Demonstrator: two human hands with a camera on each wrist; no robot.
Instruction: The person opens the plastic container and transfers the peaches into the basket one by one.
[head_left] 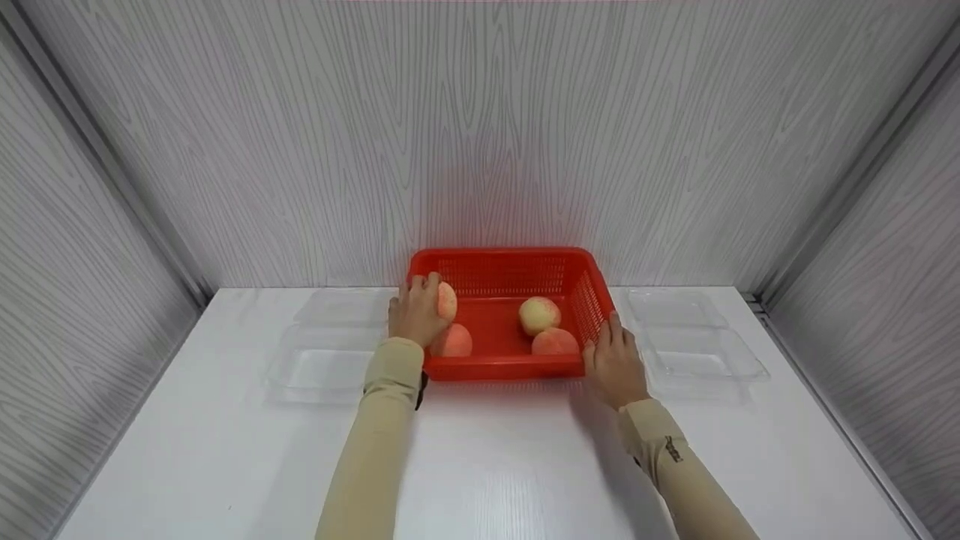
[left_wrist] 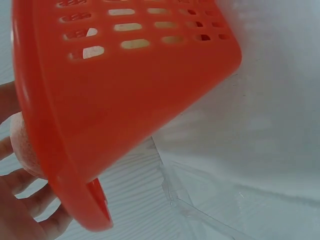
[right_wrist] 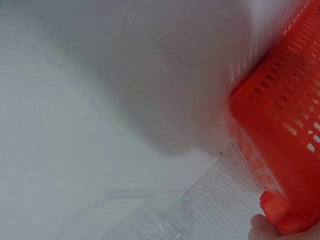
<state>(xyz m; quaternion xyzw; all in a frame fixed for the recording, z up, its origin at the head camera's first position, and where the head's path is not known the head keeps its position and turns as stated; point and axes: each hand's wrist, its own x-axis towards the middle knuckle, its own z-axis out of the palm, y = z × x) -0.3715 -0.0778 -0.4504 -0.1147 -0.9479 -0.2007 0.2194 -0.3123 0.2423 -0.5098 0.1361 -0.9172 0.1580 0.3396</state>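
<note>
A red plastic basket (head_left: pixel 504 367) with slotted sides stands against the back wall, with three peaches lying inside: a pink one (head_left: pixel 456 342) at the left, a yellowish one (head_left: pixel 539 316) and a pink one (head_left: pixel 556 343) at the right. My left hand (head_left: pixel 417 311) grips another peach (head_left: pixel 448 301) at the basket's left side, fingers curled over it. In the left wrist view, the red rim partly hides this peach (left_wrist: pixel 25 147). My right hand (head_left: pixel 619 366) holds the front right corner of the basket; in the right wrist view a fingertip (right_wrist: pixel 264 227) shows at the rim.
Clear plastic clamshell boxes lie with lids raised on both sides of the basket, one at the left (head_left: pixel 322 369) and one at the right (head_left: pixel 694 363). They rest on a white table (head_left: pixel 487 465). Grey wood-grain panels (head_left: pixel 495 135) enclose the back and both sides.
</note>
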